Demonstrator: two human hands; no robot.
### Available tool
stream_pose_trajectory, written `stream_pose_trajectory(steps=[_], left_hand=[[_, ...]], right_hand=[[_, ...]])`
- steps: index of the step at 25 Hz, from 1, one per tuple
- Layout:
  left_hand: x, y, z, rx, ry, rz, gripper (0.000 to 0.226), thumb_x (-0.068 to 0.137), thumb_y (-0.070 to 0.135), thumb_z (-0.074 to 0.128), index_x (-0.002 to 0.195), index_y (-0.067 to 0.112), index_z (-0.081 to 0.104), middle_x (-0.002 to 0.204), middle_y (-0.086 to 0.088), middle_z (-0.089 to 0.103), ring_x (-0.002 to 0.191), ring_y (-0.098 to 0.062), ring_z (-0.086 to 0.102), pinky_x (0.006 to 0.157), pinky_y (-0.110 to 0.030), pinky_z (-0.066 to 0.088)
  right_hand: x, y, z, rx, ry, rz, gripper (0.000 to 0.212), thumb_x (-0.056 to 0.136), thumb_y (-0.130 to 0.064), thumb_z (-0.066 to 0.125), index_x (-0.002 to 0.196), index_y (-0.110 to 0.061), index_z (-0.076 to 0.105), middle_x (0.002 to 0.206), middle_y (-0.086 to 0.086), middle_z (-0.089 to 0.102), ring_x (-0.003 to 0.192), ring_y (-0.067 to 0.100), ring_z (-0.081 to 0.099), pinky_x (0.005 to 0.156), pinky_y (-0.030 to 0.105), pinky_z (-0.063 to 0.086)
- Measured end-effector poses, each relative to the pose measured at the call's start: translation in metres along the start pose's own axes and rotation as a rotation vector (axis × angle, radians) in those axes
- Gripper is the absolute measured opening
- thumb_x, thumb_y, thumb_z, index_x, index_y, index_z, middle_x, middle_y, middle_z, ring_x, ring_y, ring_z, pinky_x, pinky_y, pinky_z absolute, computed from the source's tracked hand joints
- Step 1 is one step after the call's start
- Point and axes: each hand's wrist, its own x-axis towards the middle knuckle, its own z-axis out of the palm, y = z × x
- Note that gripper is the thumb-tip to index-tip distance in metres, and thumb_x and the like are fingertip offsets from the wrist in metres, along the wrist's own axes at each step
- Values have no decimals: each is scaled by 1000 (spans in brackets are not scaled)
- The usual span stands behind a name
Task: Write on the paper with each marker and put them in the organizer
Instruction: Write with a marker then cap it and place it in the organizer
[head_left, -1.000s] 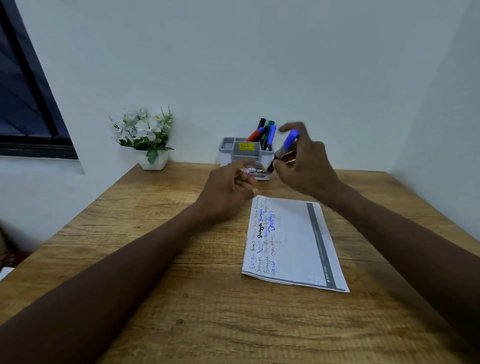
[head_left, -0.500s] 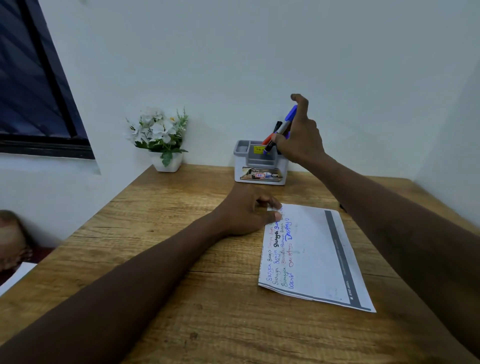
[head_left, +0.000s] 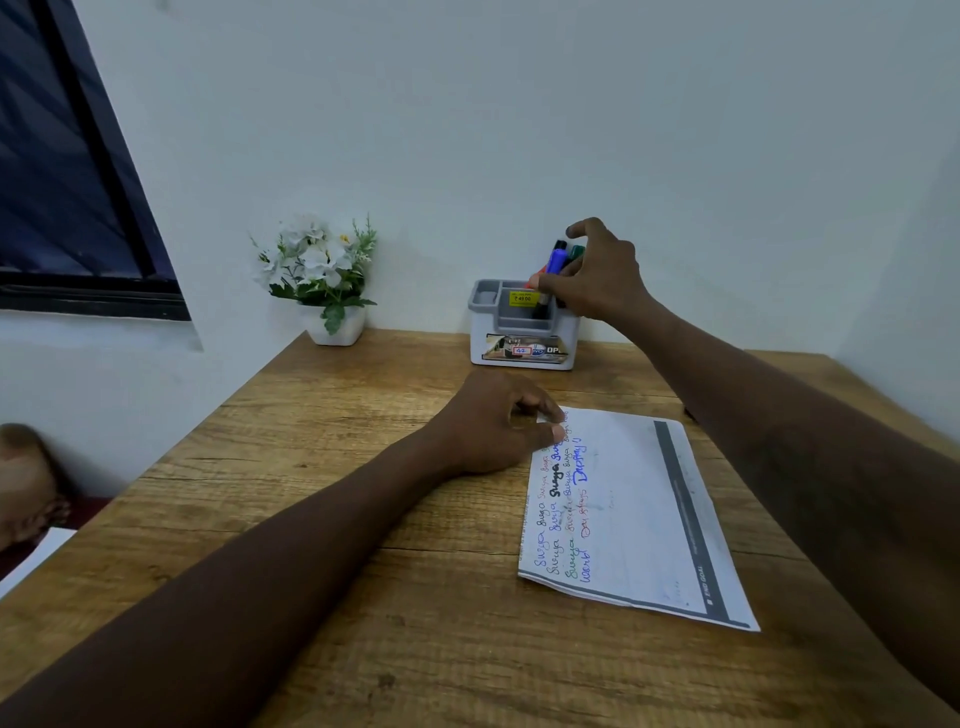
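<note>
Right hand (head_left: 602, 286) pinches blue marker (head_left: 557, 261) half into organizer (head_left: 522, 332); the crowded slot could snag it and tip the organizer. Left hand (head_left: 488, 426), loosely curled, rests on paper (head_left: 623, 509).

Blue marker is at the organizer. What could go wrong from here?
The blue marker is tilted in the right hand, so its lower end may catch a divider of the organizer. Nothing steadies the organizer; the left hand rests on the paper, so a push might shift it.
</note>
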Motion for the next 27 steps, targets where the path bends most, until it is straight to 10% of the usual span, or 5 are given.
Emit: stream_pose_trajectory(steps=[11, 14, 18, 27], left_hand=[[-1, -2, 0, 30, 20, 21, 21, 87, 30, 79, 107, 22, 80, 108, 10, 77, 96, 3, 68, 79, -3, 47], [-1, 0, 1, 58, 31, 19, 21, 88, 30, 78, 107, 22, 80, 109, 11, 77, 96, 5, 67, 78, 0, 45], [-3, 6, 3, 77, 43, 4, 19, 90, 28, 76, 108, 23, 81, 109, 13, 77, 93, 12, 63, 77, 1, 42], [-5, 7, 4, 108, 23, 46, 26, 89, 43, 74, 110, 28, 79, 106, 12, 78, 94, -3, 70, 83, -35, 59]], right_hand=[[-52, 11, -50, 86, 140, -60, 62, 75, -50, 87, 123, -19, 64, 88, -6, 72, 67, 2, 63, 73, 32, 55], [-80, 23, -67, 34, 144, -42, 36, 78, -39, 88, 101, -18, 70, 76, -8, 71, 67, -3, 62, 68, 15, 45], [-110, 47, -86, -166, -9, 58, 20, 74, -29, 87, 70, -17, 72, 66, -10, 67, 63, 3, 62, 69, 26, 53], [-128, 67, -104, -590, -334, 331, 36, 74, -49, 80, 89, -17, 71, 86, 2, 72, 80, 20, 68, 71, 32, 59]])
